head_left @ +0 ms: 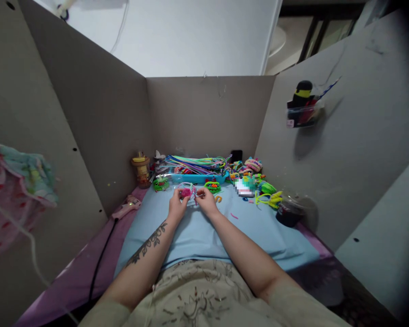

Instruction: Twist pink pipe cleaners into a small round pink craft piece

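Note:
My left hand (177,205) and my right hand (206,201) meet over the light blue mat (197,231). Between them they pinch a small pink fuzzy pipe-cleaner piece (187,192) with thin loops rising from it. The left fingers close on its pink body. The right fingers grip its thin end on the right side. A tattoo runs along my left forearm.
A blue tray of coloured pipe cleaners (195,169) lies at the back, with green fuzzy figures (161,184) beside it. A pink glue gun (127,207) and its black cord lie left. A dark lidded cup (289,212) stands right. Cardboard walls (98,122) enclose the desk.

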A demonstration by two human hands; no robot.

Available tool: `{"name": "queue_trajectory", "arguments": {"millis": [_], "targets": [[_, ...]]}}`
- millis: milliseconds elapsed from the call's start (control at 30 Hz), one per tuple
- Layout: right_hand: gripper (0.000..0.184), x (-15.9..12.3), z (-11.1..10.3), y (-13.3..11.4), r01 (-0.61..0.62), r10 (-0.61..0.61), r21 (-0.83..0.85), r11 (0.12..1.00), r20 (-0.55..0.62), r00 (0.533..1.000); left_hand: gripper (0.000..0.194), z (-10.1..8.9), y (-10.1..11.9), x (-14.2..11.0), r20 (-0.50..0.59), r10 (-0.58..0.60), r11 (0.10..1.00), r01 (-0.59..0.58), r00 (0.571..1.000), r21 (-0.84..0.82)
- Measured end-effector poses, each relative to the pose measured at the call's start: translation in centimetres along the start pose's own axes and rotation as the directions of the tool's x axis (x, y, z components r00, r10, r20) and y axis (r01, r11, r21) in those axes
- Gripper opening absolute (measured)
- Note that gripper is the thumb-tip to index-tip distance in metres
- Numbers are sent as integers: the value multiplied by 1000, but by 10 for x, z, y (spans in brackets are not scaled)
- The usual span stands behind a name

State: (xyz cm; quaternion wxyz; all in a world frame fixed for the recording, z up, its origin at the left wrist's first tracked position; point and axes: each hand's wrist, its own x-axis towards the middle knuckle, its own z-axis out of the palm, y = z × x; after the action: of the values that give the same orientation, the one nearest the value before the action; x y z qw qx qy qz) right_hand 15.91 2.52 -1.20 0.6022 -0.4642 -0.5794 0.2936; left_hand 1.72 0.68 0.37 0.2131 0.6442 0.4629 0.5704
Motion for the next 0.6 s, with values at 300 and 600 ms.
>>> {"name": "queue_trajectory", "arguments": {"millis": [300, 600], "targets": [[36, 0, 0, 0, -2, 5, -22, 1000, 106, 994, 31, 0, -3, 2, -105, -35, 994, 23, 994, -111], [53, -3, 1, 4, 266, -217, -232, 936, 216, 952, 33, 0, -6, 6, -127, -97, 985, 76, 987, -156]]}}
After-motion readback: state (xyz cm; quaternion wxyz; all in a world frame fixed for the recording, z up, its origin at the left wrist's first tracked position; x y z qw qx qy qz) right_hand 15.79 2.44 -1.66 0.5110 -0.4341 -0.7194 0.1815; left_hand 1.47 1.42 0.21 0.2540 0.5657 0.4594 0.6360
